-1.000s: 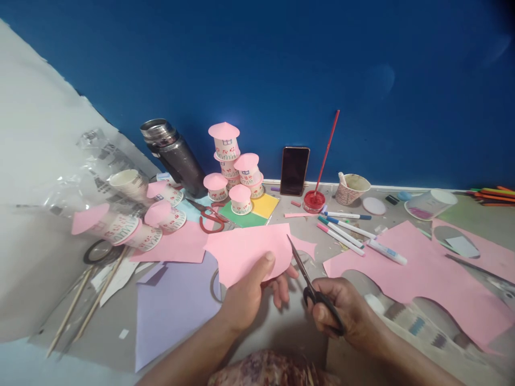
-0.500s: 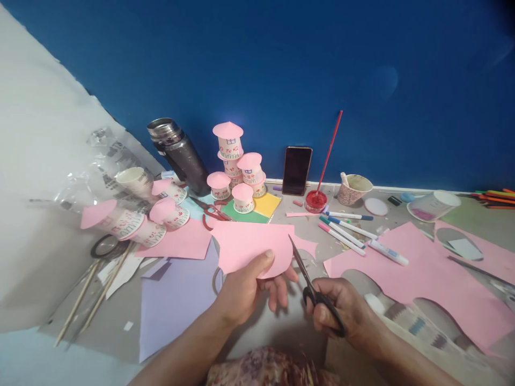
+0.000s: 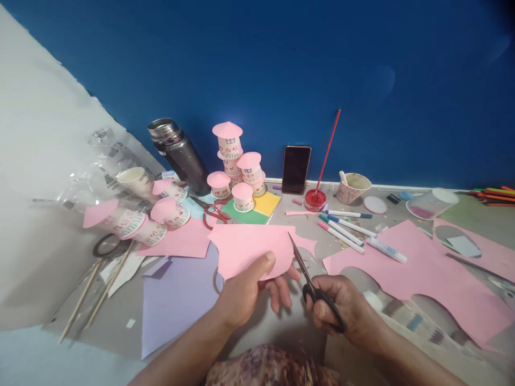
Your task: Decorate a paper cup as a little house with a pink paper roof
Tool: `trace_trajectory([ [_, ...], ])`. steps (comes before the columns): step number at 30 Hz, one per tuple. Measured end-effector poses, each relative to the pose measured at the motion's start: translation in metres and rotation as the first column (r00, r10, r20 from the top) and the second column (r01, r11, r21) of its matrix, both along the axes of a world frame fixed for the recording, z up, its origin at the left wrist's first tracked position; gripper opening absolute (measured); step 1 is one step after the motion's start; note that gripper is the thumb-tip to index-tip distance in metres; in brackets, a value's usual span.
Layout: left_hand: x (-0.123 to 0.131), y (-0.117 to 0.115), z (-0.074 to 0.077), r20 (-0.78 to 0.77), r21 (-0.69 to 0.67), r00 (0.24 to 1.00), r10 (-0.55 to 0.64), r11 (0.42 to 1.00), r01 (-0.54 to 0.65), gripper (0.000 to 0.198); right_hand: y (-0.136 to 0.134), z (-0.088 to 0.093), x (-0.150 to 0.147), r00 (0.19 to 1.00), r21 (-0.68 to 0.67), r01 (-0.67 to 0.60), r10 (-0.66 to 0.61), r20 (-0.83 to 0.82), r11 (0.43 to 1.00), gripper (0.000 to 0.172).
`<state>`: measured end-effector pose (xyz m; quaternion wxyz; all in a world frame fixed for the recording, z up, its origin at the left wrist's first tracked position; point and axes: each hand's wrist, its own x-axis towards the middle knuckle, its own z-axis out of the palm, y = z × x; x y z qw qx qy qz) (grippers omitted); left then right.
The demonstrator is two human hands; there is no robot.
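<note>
My left hand [image 3: 251, 287] pinches a piece of pink paper [image 3: 245, 246], thumb on top and fingers beneath. The sheet has a curved cut along its lower right. In my right hand [image 3: 338, 305] is a pair of scissors [image 3: 308, 273] with black handles, its blades pointing up and left. The blades lie right at the paper's right edge; whether they grip it I cannot tell. Behind the paper stand paper-cup towers [image 3: 231, 142] with pink cone roofs and drawn flowers. More decorated cups [image 3: 131, 222] lie on their sides at the left.
A dark flask [image 3: 181, 161], a phone [image 3: 296, 169] and a red pot [image 3: 315, 199] with a stick line the blue wall. Markers [image 3: 341, 236] and cut pink paper [image 3: 402, 257] lie right. Purple paper [image 3: 173, 311], red-handled scissors [image 3: 211, 212] and wooden sticks [image 3: 108, 284] lie left.
The view has shifted very slightly. Both hands keep nearly the same pose, with the scissors still at the right edge of the pink paper.
</note>
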<state>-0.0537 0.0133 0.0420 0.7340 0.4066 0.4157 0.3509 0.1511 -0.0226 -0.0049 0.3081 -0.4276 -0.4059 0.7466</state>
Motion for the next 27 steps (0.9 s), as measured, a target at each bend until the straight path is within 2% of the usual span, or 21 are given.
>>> trace_trajectory([
  [13,-0.003,0.002,0.004,0.11,-0.049,0.994,0.015,0.999,-0.01,0.049,0.0,-0.003,0.001,0.999,0.016,-0.009,0.01,-0.034,1.0,0.066],
  [17,-0.007,0.005,0.005,0.133,-0.081,0.991,-0.023,0.996,0.034,0.049,0.0,0.001,0.001,1.0,0.034,-0.031,0.031,0.001,0.999,0.064],
  [20,-0.009,0.006,0.006,0.129,-0.083,0.99,-0.063,0.994,0.074,0.048,0.0,0.004,0.001,1.0,0.022,-0.027,0.026,0.017,0.999,0.059],
  [27,-0.011,0.007,0.007,0.079,-0.029,0.994,-0.077,0.996,0.08,0.047,0.0,0.005,0.001,1.0,0.007,-0.023,0.023,0.008,1.0,0.049],
])
